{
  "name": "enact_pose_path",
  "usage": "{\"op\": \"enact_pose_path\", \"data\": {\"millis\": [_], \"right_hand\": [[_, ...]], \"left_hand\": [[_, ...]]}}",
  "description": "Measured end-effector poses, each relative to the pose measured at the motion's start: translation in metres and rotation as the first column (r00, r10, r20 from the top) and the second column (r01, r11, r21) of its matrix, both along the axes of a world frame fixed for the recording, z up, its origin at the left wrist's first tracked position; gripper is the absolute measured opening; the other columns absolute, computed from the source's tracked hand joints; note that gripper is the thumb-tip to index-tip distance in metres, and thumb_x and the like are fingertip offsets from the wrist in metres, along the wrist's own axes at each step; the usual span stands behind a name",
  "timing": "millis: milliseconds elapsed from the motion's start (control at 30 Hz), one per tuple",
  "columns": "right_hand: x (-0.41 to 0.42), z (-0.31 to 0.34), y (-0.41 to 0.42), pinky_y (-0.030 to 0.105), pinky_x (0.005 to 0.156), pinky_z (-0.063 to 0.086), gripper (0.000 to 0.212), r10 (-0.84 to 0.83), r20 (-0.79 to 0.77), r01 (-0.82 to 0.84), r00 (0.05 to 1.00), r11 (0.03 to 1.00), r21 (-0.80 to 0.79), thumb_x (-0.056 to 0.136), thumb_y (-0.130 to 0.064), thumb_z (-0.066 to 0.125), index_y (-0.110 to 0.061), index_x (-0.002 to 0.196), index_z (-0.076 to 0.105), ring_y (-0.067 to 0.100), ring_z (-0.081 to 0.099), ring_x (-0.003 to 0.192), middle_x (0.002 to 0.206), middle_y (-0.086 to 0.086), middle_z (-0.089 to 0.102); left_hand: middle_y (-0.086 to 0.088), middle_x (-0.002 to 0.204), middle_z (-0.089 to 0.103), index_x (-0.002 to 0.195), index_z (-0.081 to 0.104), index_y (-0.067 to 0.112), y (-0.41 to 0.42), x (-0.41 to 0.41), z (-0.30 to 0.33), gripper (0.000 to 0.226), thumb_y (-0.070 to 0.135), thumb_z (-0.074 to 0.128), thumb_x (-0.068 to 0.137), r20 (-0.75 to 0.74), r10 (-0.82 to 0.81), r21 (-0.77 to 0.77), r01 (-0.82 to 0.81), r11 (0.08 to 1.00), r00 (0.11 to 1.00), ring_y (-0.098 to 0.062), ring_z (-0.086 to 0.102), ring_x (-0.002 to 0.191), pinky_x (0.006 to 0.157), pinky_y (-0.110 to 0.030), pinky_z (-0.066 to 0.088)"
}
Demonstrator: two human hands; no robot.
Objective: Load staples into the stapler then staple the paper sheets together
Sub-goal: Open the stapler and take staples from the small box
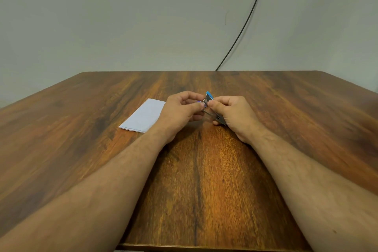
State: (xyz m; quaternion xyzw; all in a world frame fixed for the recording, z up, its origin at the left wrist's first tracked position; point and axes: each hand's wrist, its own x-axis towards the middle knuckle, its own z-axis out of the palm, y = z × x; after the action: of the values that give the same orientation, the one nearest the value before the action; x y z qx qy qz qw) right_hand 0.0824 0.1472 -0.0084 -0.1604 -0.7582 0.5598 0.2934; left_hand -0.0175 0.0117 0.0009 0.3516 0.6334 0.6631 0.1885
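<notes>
A small stapler (209,98) with a blue top and a metal body is held above the middle of the wooden table, its top swung up. My right hand (231,114) grips its body from the right. My left hand (182,111) pinches something small with a purple tint at the stapler's open front; I cannot tell what it is. The white paper sheets (143,116) lie flat on the table just left of my left hand, which covers their right edge.
The wooden table (196,180) runs from the near edge at the bottom to a pale wall behind. A black cable (245,22) hangs down the wall to the table's far edge, right of centre.
</notes>
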Motion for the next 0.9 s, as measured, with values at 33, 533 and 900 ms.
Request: {"op": "enact_pose_path", "data": {"millis": [33,533,900], "right_hand": [[0.000,0.000,0.000,0.031,0.065,0.056,0.015,-0.007,-0.001,0.007,1.000,1.000,0.009,0.098,-0.021,0.065,-0.018,0.097,0.080,0.015,0.071,0.072,0.085,0.004,0.078],[0.005,0.004,0.001,0.053,0.094,0.058,0.012,-0.099,-0.081,0.091,0.992,0.991,-0.096,0.096,-0.024,0.066,-0.022,0.102,0.076,0.027,0.074,0.098,0.103,0.007,0.078],[0.013,0.009,-0.002,0.011,0.040,0.041,0.013,-0.162,-0.164,0.125,0.973,0.969,-0.213,0.100,-0.010,0.059,-0.017,0.097,0.070,-0.003,0.057,0.042,0.092,0.009,0.074]], "left_hand": [[-0.011,0.092,0.075,0.102,0.073,0.009,0.000,0.000,0.000,0.015,0.001,0.068,0.090,-0.010,0.004,-0.004,-0.004,1.000,1.000,-0.016,0.072,0.078,0.071,-0.026,0.060],[0.006,0.089,0.073,0.112,0.074,0.031,0.002,0.005,-0.003,0.035,0.007,0.060,0.090,-0.323,0.064,-0.217,-0.139,0.966,0.944,-0.008,0.064,0.080,0.069,-0.023,0.044],[0.009,0.102,0.074,0.106,0.078,0.028,0.003,0.010,-0.005,0.021,0.017,0.065,0.093,-0.590,-0.013,-0.317,-0.216,0.924,0.807,-0.005,0.062,0.095,0.085,-0.020,0.044]]}}
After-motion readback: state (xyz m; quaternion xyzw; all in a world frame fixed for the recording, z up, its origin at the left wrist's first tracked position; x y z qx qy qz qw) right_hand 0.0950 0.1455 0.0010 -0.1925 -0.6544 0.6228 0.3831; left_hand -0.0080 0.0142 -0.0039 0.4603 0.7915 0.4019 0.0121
